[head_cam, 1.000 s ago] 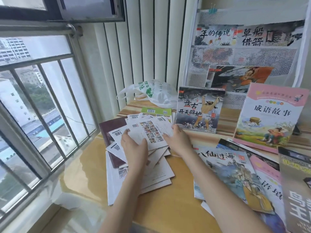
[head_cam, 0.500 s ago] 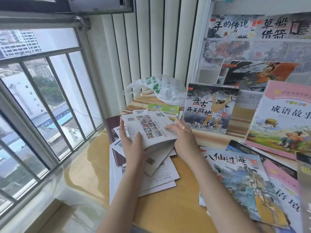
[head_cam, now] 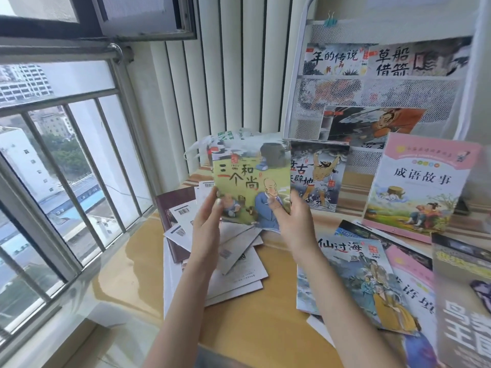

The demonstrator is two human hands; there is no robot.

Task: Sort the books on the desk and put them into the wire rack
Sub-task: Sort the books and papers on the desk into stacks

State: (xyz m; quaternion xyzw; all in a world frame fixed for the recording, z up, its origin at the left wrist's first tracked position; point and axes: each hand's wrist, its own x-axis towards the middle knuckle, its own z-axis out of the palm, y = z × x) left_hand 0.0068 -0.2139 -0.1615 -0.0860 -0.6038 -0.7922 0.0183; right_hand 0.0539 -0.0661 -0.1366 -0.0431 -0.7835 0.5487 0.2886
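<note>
Both hands hold a thin green picture book (head_cam: 249, 179) up above the desk, its cover with monks facing me. My left hand (head_cam: 208, 221) grips its lower left edge and my right hand (head_cam: 292, 219) its lower right corner. Beneath lies a loose pile of white booklets (head_cam: 233, 272), back covers up, over a dark maroon book (head_cam: 170, 208). The white wire rack (head_cam: 377, 91) stands at the back right with several picture books in its mesh pockets. A dark picture book (head_cam: 321, 176) and a pink book (head_cam: 417, 187) lean upright against it.
More picture books (head_cam: 366, 280) lie spread over the right side of the wooden desk (head_cam: 255, 328). A white plastic bag (head_cam: 202, 147) sits behind the held book. A barred window (head_cam: 61, 160) runs along the left, vertical blinds (head_cam: 225, 75) at the back.
The top booklet has been lifted off the pile and turned over, so its green front cover now faces me. Both hands rose with it.
</note>
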